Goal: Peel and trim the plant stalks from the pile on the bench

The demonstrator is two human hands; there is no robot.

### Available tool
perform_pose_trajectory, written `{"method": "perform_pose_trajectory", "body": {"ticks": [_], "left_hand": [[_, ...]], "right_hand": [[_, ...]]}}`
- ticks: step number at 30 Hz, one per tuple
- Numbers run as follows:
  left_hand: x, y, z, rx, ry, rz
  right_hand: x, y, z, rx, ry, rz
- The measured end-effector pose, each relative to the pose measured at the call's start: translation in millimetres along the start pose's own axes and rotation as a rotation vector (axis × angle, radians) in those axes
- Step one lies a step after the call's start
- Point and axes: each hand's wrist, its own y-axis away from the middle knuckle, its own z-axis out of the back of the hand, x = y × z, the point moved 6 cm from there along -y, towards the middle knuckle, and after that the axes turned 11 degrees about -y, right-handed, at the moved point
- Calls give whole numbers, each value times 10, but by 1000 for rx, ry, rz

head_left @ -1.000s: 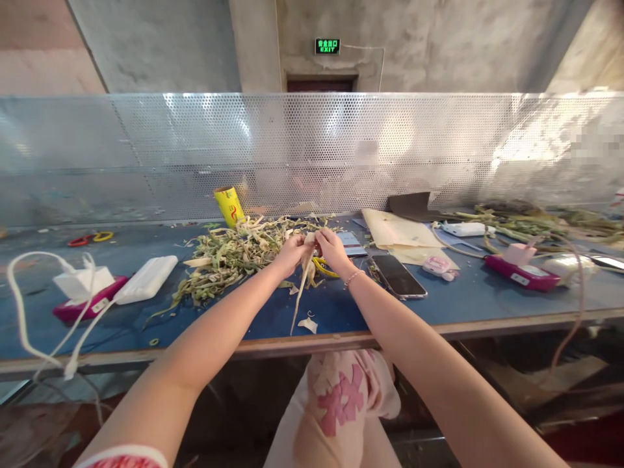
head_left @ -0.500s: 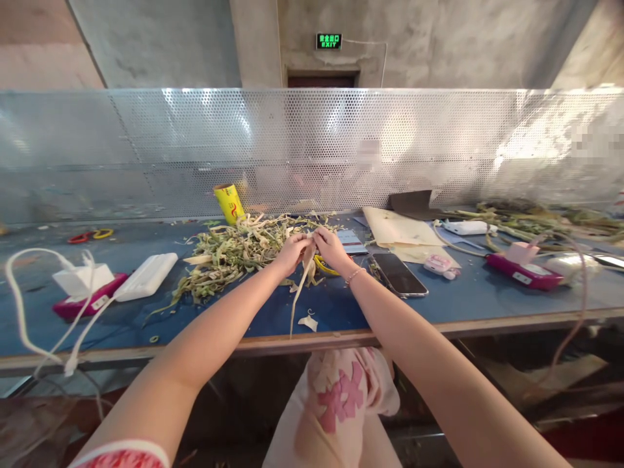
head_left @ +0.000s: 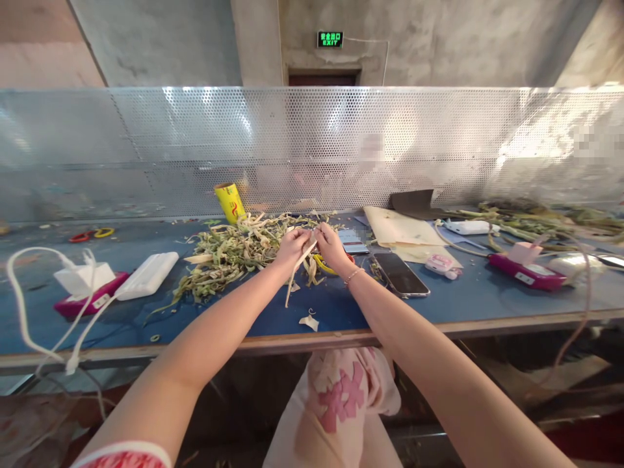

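Note:
My left hand and my right hand meet over the blue table, fingers pinched together. Between them is a pale dried leaf strip, its narrow end hanging down toward the table edge. The fingertips partly hide its upper end. Just left of my left hand, and behind it, spreads a heap of dried leaves, green and straw-coloured. Under my right hand shows something yellow and curved, partly covered. A small pale scrap lies near the front edge.
A phone and a pink case lie to the right, near brown paper. Power strips with cables sit on both sides. A yellow roll stands behind the heap, scissors far left. A perforated metal screen closes the back.
The strip's hanging end has swung left and up and now looks shorter below the hands. My left hand has turned slightly; both hands stay close together.

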Motion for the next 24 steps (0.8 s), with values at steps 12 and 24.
{"method": "perform_pose_trajectory", "body": {"ticks": [12,24], "left_hand": [[-38,29,18,-99,-62,-99],[8,-70,109,-137,-380,-245]], "right_hand": [[60,15,21,-44,-18,-2],[4,-1,-2,34,82,-36]]}}
